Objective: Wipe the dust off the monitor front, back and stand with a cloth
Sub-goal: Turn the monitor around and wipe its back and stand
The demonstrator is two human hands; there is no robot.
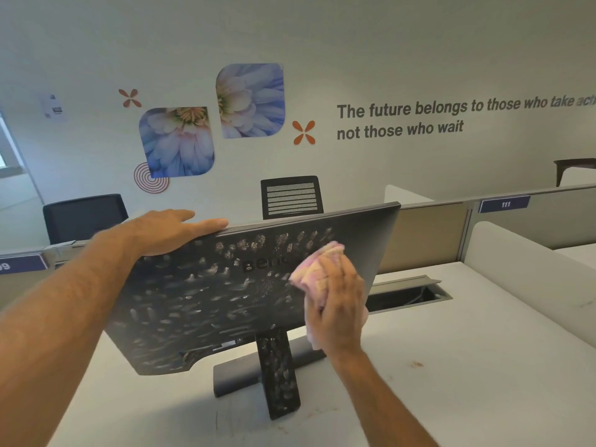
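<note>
I look at a pale wall (pixel 322 33) with two blue flower pictures (pixel 213 121), orange petal marks and grey lettering (pixel 451 116). Two dark office chairs (pixel 292 196) stand behind the white desk (pixel 451 350). Low beige partitions (pixel 425 233) carry a blue plate (pixel 504 204) reading 111. At the far left I see a bright window (pixel 6 146).

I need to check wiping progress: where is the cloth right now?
In the head view, the pink cloth is pressed by the right hand against the monitor's dusty back, right of centre, beside the logo.
</note>
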